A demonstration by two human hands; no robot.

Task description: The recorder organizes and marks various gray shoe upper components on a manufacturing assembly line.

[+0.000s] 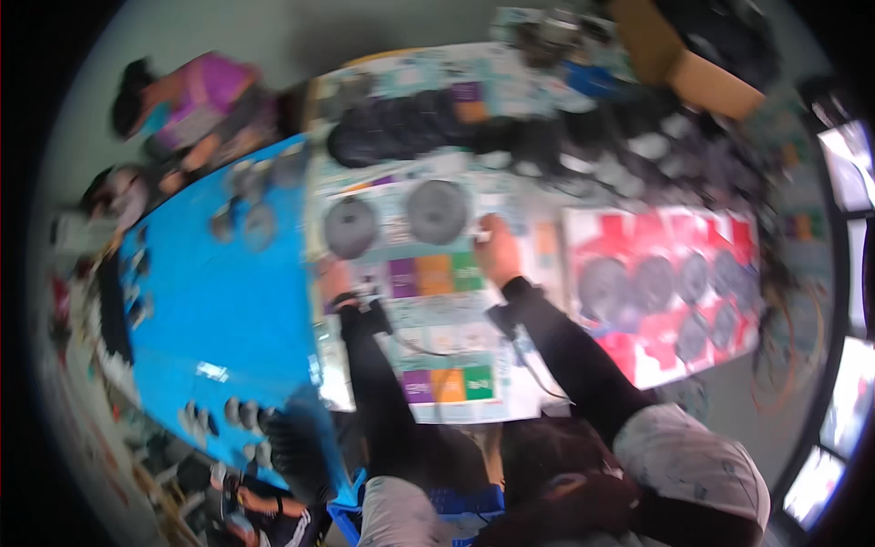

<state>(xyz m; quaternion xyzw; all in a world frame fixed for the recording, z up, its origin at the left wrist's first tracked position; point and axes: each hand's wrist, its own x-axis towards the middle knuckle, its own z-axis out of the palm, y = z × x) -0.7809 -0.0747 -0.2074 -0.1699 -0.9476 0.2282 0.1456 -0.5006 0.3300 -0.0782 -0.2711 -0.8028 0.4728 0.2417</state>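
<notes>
Two grey discs on the white work surface, a bare hand near each

At the far left, a smooth, bright blue table covering (pixel 219 301) carries small grey round parts, well apart from the hands. The left hand (pixel 334 281) is just below a dark grey, flat round disc (pixel 351 226), its material unclear in the blur; I can't make out whether the fingers are spread, closed or touching it. Meeting the disc by its rim would probably give better control than pressing on the face.

Next, a second dark grey round disc (pixel 437 212) lies to the right of the first, on the white printed paper sheet with purple, orange and green blocks (pixel 436 275). Steadying one disc before working on the other should keep both in place.

The right hand (pixel 498 253) is just beside the second disc, fingers seemingly curled; a pale spot at the fingertips may be a small part, but I can't tell. A light, level approach from the side looks safest, keeping the thin dark cable (pixel 419 350) by the left wrist off the discs.

Farther right, a red-and-white sheet (pixel 624 228) bears more grey discs, apart from both hands.
</notes>
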